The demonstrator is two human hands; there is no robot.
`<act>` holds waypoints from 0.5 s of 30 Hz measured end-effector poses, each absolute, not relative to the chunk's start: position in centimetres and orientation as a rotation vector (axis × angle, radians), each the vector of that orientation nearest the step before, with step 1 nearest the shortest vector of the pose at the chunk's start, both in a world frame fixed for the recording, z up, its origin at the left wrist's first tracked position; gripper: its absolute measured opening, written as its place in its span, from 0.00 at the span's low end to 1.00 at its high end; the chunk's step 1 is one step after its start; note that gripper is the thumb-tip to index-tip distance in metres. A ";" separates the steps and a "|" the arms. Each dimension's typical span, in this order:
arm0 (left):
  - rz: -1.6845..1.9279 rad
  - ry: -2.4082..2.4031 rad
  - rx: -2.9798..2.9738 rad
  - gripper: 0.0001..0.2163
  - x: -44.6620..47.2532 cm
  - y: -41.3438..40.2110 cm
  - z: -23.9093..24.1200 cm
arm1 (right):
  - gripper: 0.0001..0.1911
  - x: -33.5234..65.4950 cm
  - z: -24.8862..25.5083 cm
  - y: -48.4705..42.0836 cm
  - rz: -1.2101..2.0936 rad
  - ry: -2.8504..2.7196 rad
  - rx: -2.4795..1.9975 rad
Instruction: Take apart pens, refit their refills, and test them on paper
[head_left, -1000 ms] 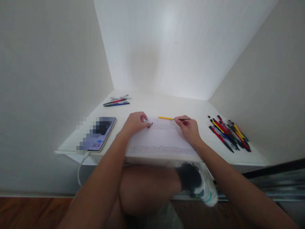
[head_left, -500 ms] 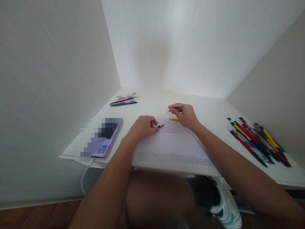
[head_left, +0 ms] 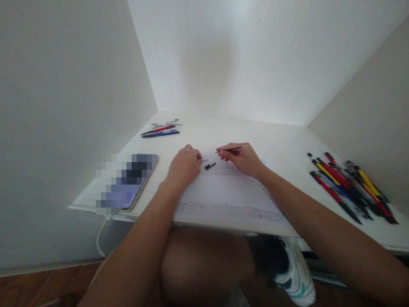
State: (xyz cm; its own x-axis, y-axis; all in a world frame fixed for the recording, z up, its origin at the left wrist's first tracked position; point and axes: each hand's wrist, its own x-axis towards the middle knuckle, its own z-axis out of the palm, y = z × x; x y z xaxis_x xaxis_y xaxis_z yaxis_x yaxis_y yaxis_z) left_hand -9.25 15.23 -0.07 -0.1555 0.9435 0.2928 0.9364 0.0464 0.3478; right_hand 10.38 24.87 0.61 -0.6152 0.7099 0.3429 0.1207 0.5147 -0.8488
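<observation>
My right hand [head_left: 243, 160] pinches a thin black pen refill [head_left: 231, 149] over the top of a scribbled sheet of paper [head_left: 223, 192]. My left hand [head_left: 183, 166] rests curled on the paper's upper left, fingertips closed on a small pale part I cannot make out. A small black pen piece [head_left: 210, 166] lies on the paper between the two hands. The yellow pen barrel seen earlier is hidden behind my right hand.
A heap of several red, yellow, blue and black pens [head_left: 348, 185] lies at the right of the white desk [head_left: 281, 145]. A few pens [head_left: 159, 130] lie at the back left. A phone [head_left: 132, 181] with a cable sits near the left edge.
My right hand has carried the refill left and closer to my left hand, covering the yellow barrel. The black piece now lies free on the paper, just right of my left hand.
</observation>
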 end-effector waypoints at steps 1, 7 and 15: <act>0.732 2.258 2.046 0.07 -9.2 15.3 -0.2 | 0.10 10.4 0.7 24.7 1.127 -2.037 -0.672; 1.116 2.099 2.020 0.06 -8.5 15.0 0.3 | 0.10 10.4 1.2 23.9 1.431 -1.876 -0.640; 1.294 1.935 2.076 0.04 -8.0 14.5 1.1 | 0.12 10.4 1.6 23.6 1.670 -1.556 -0.565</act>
State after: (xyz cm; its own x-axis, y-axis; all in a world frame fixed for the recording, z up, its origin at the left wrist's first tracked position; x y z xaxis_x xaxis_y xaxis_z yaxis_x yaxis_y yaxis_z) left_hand -7.98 14.47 1.06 -0.1136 0.8350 0.5384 0.8164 -0.2303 0.5295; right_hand 10.40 23.62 1.65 -0.6052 0.7756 0.1794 -0.2339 0.0421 -0.9713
